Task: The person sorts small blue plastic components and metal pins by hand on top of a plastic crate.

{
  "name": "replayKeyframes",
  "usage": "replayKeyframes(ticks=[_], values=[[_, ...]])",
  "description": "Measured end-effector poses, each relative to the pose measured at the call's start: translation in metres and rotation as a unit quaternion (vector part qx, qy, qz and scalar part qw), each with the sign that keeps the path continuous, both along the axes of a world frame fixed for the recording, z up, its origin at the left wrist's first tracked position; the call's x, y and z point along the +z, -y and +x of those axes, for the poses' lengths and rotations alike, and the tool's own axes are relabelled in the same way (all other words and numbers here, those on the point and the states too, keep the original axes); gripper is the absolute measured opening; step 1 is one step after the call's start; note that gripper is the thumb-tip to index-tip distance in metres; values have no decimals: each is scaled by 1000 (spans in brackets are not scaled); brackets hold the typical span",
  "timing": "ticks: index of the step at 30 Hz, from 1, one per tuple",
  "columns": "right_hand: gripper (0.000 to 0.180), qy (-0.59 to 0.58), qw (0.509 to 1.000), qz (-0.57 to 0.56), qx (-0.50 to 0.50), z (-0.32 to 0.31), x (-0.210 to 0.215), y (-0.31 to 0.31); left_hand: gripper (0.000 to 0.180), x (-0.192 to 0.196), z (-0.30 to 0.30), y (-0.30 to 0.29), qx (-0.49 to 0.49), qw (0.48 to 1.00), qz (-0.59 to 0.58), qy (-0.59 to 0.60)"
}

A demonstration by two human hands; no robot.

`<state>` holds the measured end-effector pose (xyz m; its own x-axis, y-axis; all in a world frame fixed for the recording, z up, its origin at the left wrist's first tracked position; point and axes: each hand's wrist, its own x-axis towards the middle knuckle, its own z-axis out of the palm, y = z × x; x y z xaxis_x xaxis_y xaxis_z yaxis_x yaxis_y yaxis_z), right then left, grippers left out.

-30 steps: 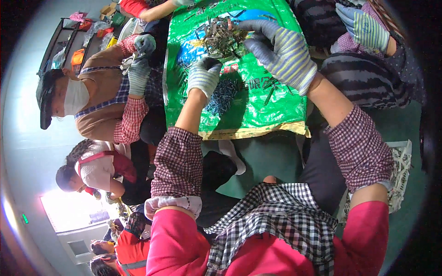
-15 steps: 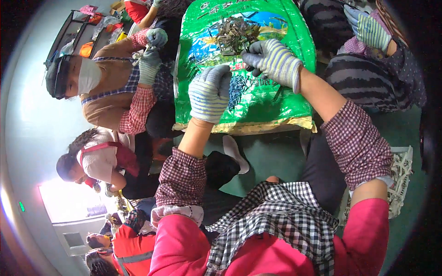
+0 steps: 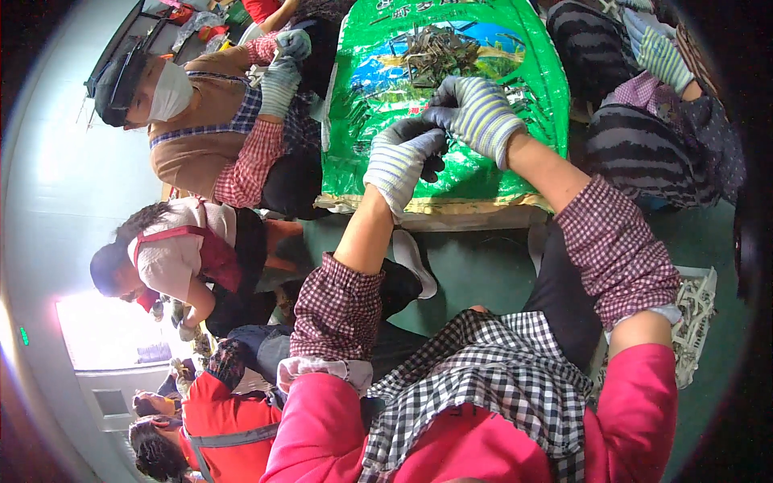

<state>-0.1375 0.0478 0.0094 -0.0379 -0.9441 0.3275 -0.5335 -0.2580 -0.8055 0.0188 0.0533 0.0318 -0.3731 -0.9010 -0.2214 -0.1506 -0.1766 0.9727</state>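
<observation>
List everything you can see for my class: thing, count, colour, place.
Printed sheet: one, green, top centre
Strip pile: one, dark, on the sheet
Filled tray: one, whitish, lower right
Workers: at least five, varied clothes, both sides
Mask: one, white, on a worker
Panel: one, white, lower left
Floor: one, green, below the sheet
Checked apron: one, black-and-white, wearer's lap
Sleeve covers: two, dark red check, wearer's forearms
Left hand: one, pale striped glove, over sheet
Right hand: one, pale striped glove, fingers close to left's; held item unclear

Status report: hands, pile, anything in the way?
Left hand and right hand close together over green sack. Dark pile just beyond right hand. Gloves block view of anything held.
</observation>
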Motion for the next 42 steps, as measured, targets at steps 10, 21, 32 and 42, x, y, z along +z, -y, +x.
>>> replayKeyframes(ticks=[10,21,32,42], values=[[23,15,998,31,49,-3,-8,0,26,-27,19,12,83,992,74,-63],[25,-63,997,30,-40,-18,-6,14,29,7,-12,109,75,961,-215,154],[16,441,892,-21,98,13,3,6,37,2,-3,13,5,979,-201,-37],[22,-46,991,24,122,-15,-14,21,19,-5,36,16,154,966,-176,-108]])
